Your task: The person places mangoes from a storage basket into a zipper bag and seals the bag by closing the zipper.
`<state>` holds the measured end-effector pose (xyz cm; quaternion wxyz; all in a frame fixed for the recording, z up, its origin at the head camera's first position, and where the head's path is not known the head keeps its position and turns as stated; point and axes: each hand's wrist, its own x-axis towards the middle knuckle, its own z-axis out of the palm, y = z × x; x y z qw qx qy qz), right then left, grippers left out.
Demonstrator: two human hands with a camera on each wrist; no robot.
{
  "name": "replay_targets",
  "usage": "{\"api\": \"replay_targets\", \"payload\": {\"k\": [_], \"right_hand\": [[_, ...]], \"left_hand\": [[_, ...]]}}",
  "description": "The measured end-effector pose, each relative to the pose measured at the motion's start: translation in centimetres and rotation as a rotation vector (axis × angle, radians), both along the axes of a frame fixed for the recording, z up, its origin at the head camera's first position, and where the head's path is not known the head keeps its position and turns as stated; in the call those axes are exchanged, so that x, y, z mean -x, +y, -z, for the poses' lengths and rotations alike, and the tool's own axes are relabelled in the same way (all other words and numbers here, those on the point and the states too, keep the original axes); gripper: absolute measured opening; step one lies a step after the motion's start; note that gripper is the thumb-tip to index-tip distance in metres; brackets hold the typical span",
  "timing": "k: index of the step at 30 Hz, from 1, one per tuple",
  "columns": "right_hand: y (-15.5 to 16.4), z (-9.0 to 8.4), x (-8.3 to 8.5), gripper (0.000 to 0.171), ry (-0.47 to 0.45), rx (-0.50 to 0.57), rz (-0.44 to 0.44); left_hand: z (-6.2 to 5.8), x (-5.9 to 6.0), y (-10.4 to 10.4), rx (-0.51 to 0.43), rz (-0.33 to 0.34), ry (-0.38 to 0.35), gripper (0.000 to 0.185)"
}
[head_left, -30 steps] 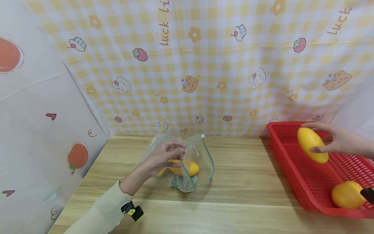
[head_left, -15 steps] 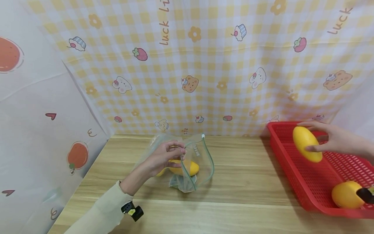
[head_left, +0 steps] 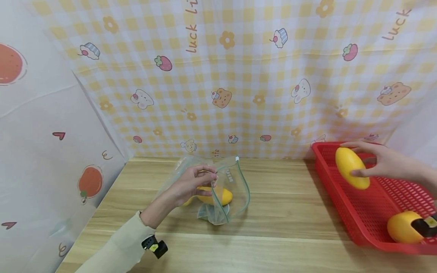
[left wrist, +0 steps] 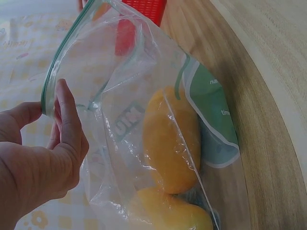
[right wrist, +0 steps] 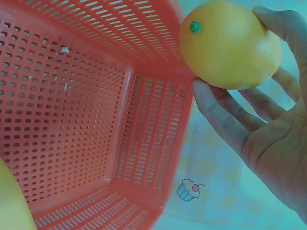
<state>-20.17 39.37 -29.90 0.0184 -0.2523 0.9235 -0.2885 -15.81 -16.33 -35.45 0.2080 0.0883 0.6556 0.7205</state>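
Observation:
My left hand (head_left: 189, 185) pinches the green zip edge of a clear zip-lock bag (head_left: 241, 193), whose mouth gapes toward the right. Inside the bag lie two yellow mangoes (left wrist: 172, 143), end to end in the left wrist view; from the head, the hand partly covers them. Over the red basket (head_left: 338, 212), my right hand (head_left: 389, 161) grips another mango (head_left: 348, 167) between thumb and fingers. Its green stem end shows in the right wrist view, close to the basket's rim.
One more mango (head_left: 401, 227) lies in the basket's near corner, partly behind the right wrist camera (head_left: 425, 226). The wooden table (head_left: 283, 227) stretches between bag and basket. A checked cloth (head_left: 246, 76) hangs at the back, a white printed one (head_left: 44, 159) at left.
My right hand has moved a little to the left over the basket, carrying the mango. The left hand and the bag have stayed in place.

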Motion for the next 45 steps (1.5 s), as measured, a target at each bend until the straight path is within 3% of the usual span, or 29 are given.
{"api": "replay_targets", "payload": {"k": [7,23,34,45], "right_hand": [[-0.6,0.2,0.0,0.078,0.043,-0.009,-0.015],[-1.5,0.2,0.2,0.079,0.002,0.019,-0.041],[-2.4,-0.1,-0.1,0.078,0.008,-0.024,-0.031],[-3.0,0.1,-0.3,0.076,-0.05,0.004,-0.06]], "left_hand": [[0.1,0.0,0.0,-0.004,0.006,0.0,0.038],[-0.2,0.0,0.2,0.002,0.006,-0.007,0.039],[-0.3,0.0,0.2,0.017,-0.002,-0.009,0.038],[0.1,0.0,0.1,0.026,0.002,-0.002,0.04]]}}
